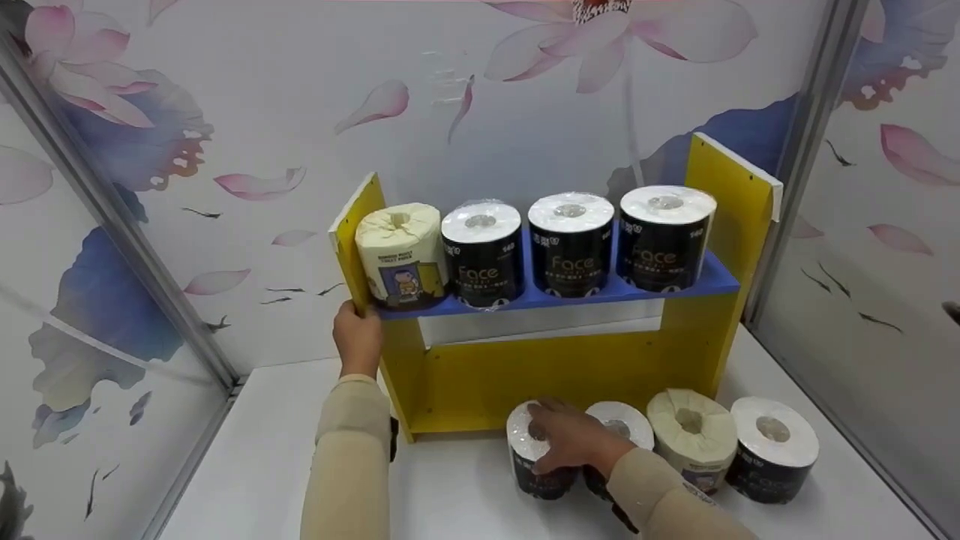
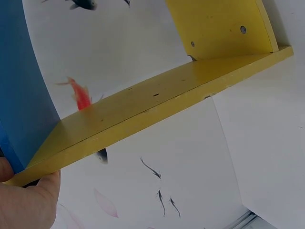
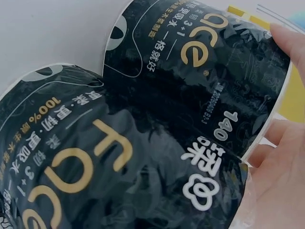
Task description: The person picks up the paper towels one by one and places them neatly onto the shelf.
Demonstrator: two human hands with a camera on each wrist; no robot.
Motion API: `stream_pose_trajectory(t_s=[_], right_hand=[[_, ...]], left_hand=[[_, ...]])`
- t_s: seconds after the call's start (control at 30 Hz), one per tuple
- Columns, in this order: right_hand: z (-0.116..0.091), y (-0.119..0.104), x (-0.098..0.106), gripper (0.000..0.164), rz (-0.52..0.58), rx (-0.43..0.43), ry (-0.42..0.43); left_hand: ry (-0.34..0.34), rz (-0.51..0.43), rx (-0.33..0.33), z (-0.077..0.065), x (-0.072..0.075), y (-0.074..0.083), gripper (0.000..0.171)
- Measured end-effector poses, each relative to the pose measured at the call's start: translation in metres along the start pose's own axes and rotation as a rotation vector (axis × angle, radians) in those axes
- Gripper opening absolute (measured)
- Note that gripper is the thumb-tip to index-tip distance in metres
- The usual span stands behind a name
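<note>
The tabletop [image 1: 262, 457] carries the yellow shelf unit [image 1: 525, 367]. Its left side panel is in the grip of the left hand [image 1: 358, 339], thumb one side and fingers the other. A hard pull there would likely twist the unit and shake its upper load.

The unit's blue board [image 1: 718, 277] bears a row of four: the upper cream roll [image 1: 401, 262] by the unit's left panel and three upper black rolls [image 1: 572, 255] rightward. They stand near the board's front edge and I see no lip, so a jolt could tip one off.

In front of the unit stand four more. The right hand [image 1: 574, 435] grips the leftmost, the held roll [image 1: 544, 480], by its top, partly spread. It sits close beside the neighbouring black roll [image 1: 622, 416], which a careless lift could drag or topple towards the lower cream roll [image 1: 694, 442] and the end black roll [image 1: 772, 450].

Smallest is the glossy film; its slickness could let a top-only hold slip.
</note>
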State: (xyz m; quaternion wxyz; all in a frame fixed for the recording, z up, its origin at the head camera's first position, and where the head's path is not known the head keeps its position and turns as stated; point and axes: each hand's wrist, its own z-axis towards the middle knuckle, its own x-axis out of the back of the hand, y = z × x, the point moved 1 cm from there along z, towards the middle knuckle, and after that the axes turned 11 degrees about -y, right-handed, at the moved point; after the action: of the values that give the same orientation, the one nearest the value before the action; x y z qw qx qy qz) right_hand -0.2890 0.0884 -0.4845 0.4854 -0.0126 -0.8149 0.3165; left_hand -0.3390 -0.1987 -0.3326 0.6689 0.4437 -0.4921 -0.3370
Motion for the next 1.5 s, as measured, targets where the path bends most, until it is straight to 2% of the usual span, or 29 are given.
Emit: stream_pose_trajectory(t_s=[0.13, 0.37, 0.57, 0.7, 1.0, 1.27, 1.5], right_hand=[[0.0025, -0.0021, -0.0001, 0.077, -0.01, -0.022, -0.008], [0.0051, -0.0032, -0.0009, 0.092, -0.005, -0.064, -0.009], [0.0046, -0.0066, -0.0015, 0.095, -0.014, -0.076, 0.012], [0.0032, -0.0075, -0.0013, 0.096, -0.024, -0.073, 0.021], [0.0015, -0.0048, -0.0032, 0.095, -0.032, -0.042, 0.038], [0.0013, -0.0052, -0.0038, 0.096, -0.07, -0.036, 0.041], [0.0031, -0.0069, -0.0059, 0.096, -0.088, -0.044, 0.046]], left_hand=[[-0.009, -0.011, 0.008, -0.0002, 0.0005, -0.0003, 0.033], [-0.033, -0.047, 0.025, 0.0004, 0.0006, -0.0012, 0.032], [-0.035, -0.051, 0.02, -0.0004, -0.0002, 0.0003, 0.032], [-0.04, -0.059, 0.024, 0.0012, -0.0008, -0.001, 0.032], [-0.023, -0.012, 0.016, 0.0027, -0.0018, -0.0013, 0.034], [-0.044, -0.023, 0.035, 0.0037, -0.001, -0.0022, 0.036], [-0.026, -0.025, 0.029, 0.0035, 0.0005, -0.0023, 0.034]])
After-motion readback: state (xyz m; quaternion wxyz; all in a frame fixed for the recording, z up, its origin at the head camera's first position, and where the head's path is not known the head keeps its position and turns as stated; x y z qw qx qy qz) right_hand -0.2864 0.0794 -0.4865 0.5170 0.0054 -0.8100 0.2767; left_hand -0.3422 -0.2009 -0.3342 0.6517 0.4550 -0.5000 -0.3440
